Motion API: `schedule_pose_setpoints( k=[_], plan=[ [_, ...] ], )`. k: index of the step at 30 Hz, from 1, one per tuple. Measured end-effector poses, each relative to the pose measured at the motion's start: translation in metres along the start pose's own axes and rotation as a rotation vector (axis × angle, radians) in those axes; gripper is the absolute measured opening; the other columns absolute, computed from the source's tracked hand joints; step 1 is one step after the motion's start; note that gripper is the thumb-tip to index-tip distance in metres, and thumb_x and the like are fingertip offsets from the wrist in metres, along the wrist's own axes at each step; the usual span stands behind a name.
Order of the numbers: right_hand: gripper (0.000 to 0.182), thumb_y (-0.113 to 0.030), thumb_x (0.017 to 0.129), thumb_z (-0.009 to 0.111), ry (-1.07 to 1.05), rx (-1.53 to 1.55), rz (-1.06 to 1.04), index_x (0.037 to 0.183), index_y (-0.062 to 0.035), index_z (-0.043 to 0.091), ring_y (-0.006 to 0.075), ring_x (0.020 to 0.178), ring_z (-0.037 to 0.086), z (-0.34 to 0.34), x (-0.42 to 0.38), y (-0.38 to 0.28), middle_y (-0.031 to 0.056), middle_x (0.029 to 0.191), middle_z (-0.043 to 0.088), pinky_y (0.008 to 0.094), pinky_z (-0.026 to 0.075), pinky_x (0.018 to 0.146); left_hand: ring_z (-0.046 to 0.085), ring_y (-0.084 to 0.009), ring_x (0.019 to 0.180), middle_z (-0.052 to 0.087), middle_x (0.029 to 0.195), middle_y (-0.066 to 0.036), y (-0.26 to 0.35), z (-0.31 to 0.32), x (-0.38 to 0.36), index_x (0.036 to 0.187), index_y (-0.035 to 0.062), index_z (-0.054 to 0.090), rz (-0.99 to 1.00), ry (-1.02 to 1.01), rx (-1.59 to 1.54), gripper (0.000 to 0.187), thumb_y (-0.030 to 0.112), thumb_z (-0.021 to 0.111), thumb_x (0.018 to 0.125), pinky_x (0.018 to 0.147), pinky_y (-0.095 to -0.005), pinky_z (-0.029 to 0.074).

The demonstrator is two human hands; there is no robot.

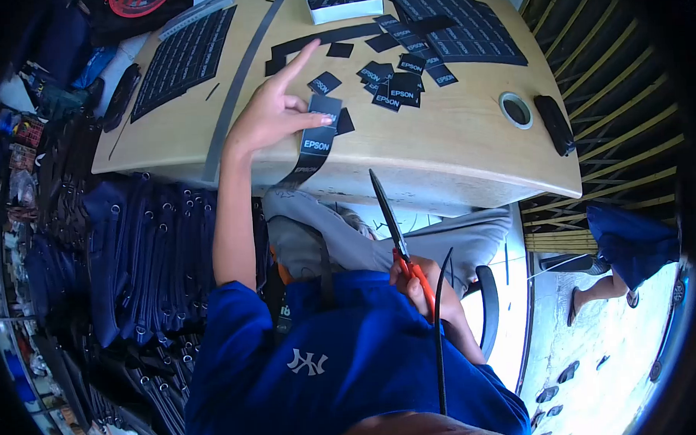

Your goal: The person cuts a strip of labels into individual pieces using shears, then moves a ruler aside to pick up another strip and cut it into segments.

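Near the front edge of the table, my left hand (272,116) pinches a black strip of EPSON labels (316,146), thumb on top and index finger stretched out. The strip's lower end hangs over the table edge. Low in front of my body, my right hand (415,280) grips a pair of scissors (394,223) by its orange handles. Its dark blades look closed and point up toward the table, apart from the strip. Cut EPSON label pieces (403,91) lie in a loose pile to the right of my left hand.
Uncut label sheets (472,29) lie at the table's back right, another sheet (189,58) at the left. A white box (344,9) stands at the back. A black pouch (554,124) lies by the cable hole (516,110). Dark blue straps (154,255) hang at left; another person's leg (600,289) shows right.
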State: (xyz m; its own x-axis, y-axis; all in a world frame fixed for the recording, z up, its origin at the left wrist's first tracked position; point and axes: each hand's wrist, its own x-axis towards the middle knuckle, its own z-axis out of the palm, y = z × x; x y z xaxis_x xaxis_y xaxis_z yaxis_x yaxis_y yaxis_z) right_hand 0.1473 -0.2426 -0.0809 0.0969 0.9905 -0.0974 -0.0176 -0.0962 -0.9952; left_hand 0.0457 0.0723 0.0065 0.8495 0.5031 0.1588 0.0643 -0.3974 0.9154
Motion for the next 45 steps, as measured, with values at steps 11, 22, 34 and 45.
schedule_pose_setpoints(
  k=[11,22,34,45],
  plan=[
    [0.043,-0.029,0.078,0.077,0.312,0.064,-0.303,0.096,0.0026,0.056,0.0106,0.065,0.054,0.025,0.043,-0.018,0.0027,0.075,0.058,0.0247,0.046,0.065,0.064,-0.0149,0.087,0.059,0.104,-0.014,0.038,0.055,-0.076,0.126,-0.0057,0.046,-0.062,0.068,-0.291,0.061,-0.014,0.07,0.07,0.073,-0.0235,0.056],
    [0.025,-0.004,0.078,0.074,0.516,0.107,-0.235,0.096,0.001,0.057,0.0067,0.078,0.058,0.04,0.056,-0.035,0.0066,0.09,0.064,0.0205,0.046,0.067,0.063,-0.0104,0.084,0.059,0.1,-0.012,0.032,0.08,-0.101,0.126,-0.0035,0.045,-0.033,0.165,-0.444,0.06,-0.004,0.074,0.073,0.069,-0.0194,0.054],
    [0.025,-0.004,0.076,0.075,0.481,0.112,-0.217,0.085,-0.0048,0.052,-0.0008,0.059,0.035,0.045,0.061,-0.041,-0.0083,0.067,0.043,0.0162,0.026,0.05,0.064,-0.0141,0.084,0.055,0.11,-0.017,0.032,0.083,-0.112,0.134,-0.0015,0.034,0.03,0.285,-0.529,0.069,-0.005,0.071,0.076,0.071,-0.0237,0.053],
    [0.016,-0.004,0.083,0.069,0.463,0.115,-0.205,0.085,-0.0026,0.053,-0.0009,0.058,0.039,0.054,0.069,-0.041,-0.0065,0.069,0.048,0.0163,0.029,0.049,0.06,-0.0129,0.086,0.057,0.113,-0.013,0.015,0.084,-0.142,0.119,-0.0003,0.058,0.113,0.175,-0.136,0.045,-0.004,0.07,0.076,0.066,-0.0228,0.053]
  ],
)
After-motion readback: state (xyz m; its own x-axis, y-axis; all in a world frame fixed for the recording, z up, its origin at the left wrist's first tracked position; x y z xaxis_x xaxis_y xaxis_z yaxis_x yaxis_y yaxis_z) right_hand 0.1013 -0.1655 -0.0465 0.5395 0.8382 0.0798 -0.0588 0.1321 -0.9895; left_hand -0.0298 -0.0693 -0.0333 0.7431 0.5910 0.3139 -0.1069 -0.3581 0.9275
